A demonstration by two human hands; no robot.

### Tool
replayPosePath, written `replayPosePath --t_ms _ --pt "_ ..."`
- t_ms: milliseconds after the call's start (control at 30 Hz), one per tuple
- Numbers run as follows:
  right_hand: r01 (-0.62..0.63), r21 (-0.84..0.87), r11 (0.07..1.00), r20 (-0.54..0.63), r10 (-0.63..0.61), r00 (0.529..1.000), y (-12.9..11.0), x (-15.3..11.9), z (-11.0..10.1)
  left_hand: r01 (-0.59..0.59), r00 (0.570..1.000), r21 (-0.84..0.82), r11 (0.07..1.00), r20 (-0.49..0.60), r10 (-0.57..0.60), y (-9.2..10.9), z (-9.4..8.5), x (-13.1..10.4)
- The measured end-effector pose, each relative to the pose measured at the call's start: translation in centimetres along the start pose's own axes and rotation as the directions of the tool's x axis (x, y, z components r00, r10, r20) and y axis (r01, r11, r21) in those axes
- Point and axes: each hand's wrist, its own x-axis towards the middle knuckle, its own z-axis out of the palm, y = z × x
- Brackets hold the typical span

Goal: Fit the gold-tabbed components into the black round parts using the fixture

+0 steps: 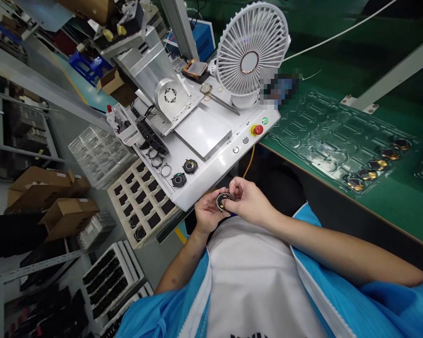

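Observation:
Close to my body, just off the machine's front edge, I hold a round black watch case [220, 201] with a pale metal rim. My left hand [206, 211] cups it from the left side. From the right, my right hand [252, 201] grips it, its thumb lying across the dark inner face. What lies under that thumb is hidden. On the white machine base nearby rest two black round watch modules [178, 179], with small green and yellow marks. Several thin metal rings [166, 170] lie beside them.
The white machine base [218, 164] carries a metal fixture [169, 96], a red emergency button [258, 130], tweezers [225, 104] and a fan [250, 56]. A beige foam tray [136, 239] sits at the left. To the right, a clear plastic tray [324, 159] holds several round parts.

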Motion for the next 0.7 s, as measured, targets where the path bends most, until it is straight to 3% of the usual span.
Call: replayPosePath --t_ms 400,533,633,700 --pt "-0.010 0.041 0.999 -0.016 0.011 1.000 0.0 0.5 -0.1 0.017 0.999 -0.053 0.998 -0.046 -0.020 0.0 0.3 0.2" --pt "-0.134 0.104 0.986 0.074 0.127 0.989 -0.1 0.8 -0.5 0.011 0.997 -0.045 0.999 -0.080 -0.015 0.0 0.1 0.1" --pt "-0.268 0.050 0.962 0.133 0.260 0.956 0.0 0.7 -1.0 0.016 0.995 -0.021 1.000 -0.098 -0.018 -0.2 0.0 -0.2" --pt "-0.292 0.030 0.956 0.153 0.284 0.946 0.2 0.6 -1.3 0.029 0.995 0.004 1.000 -0.093 -0.028 -0.3 0.0 -0.4"
